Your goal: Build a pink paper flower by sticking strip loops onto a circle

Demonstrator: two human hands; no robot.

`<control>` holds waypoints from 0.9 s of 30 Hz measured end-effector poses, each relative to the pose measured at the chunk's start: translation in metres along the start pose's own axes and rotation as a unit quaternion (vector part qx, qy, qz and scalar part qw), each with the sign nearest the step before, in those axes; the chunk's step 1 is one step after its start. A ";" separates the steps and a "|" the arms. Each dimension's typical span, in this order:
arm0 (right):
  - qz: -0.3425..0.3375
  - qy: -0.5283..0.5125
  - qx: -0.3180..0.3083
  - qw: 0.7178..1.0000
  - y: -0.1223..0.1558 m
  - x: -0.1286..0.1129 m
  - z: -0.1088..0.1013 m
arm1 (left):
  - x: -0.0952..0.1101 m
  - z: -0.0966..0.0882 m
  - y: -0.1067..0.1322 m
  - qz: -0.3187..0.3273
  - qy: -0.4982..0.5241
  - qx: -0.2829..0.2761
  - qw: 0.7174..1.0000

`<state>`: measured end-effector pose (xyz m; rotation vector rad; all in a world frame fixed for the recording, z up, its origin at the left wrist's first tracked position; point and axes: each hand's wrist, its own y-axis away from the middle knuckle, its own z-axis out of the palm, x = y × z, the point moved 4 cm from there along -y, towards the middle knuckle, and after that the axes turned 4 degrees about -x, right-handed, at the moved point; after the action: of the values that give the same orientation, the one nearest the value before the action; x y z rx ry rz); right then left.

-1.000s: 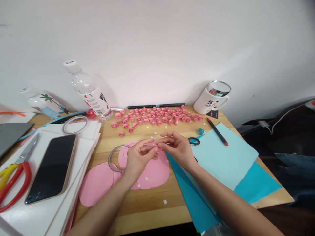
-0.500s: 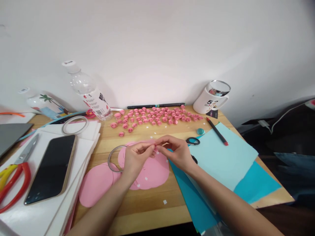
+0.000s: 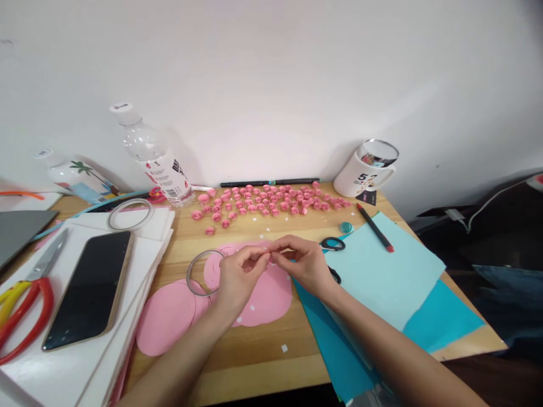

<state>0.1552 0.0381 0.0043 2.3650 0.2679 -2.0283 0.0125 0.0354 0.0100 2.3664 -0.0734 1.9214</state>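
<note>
My left hand [image 3: 240, 277] and my right hand [image 3: 301, 260] meet fingertip to fingertip over the pink paper circles. Both are closed in a pinch on a small piece of pink paper, mostly hidden by the fingers. Beneath them lie overlapping pink paper circles [image 3: 271, 297], with another pink circle [image 3: 165, 319] to the left. A grey tape ring [image 3: 189, 277] rests on the paper beside my left hand. Black-handled scissors [image 3: 333, 243] lie partly hidden by my right hand. Many rolled pink paper flowers [image 3: 263, 203] are spread along the back of the table.
Left, a phone [image 3: 89, 288] and red-and-yellow scissors [image 3: 42, 294] lie on white sheets [image 3: 139, 249]. Bottles, including a clear bottle [image 3: 156, 158], stand by the wall. Right are a white mug [image 3: 358, 175], a black pen [image 3: 375, 227], a teal roll [image 3: 345, 227] and blue paper [image 3: 441, 319].
My fingertips have drawn closer together and the pink paper between them shows less. My left hand has shifted slightly right. The things on the table stay where they were.
</note>
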 end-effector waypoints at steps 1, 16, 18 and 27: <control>0.014 -0.018 0.008 1.000 0.000 0.001 0.000 | 0.000 0.001 0.000 0.013 -0.009 -0.002 1.000; -0.091 0.059 -0.043 0.993 0.002 -0.006 0.004 | -0.003 0.000 0.002 0.139 -0.169 -0.007 0.976; -0.091 0.053 -0.038 0.994 0.002 -0.005 0.004 | -0.002 0.000 0.003 0.155 -0.184 -0.003 0.971; 0.044 -0.161 -0.009 0.986 0.000 0.005 0.009 | 0.008 -0.002 0.005 0.126 -0.051 0.028 0.990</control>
<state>0.1471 0.0372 -0.0020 1.9569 0.1700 -2.3072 0.0120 0.0309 0.0182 2.6011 -0.3476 1.9248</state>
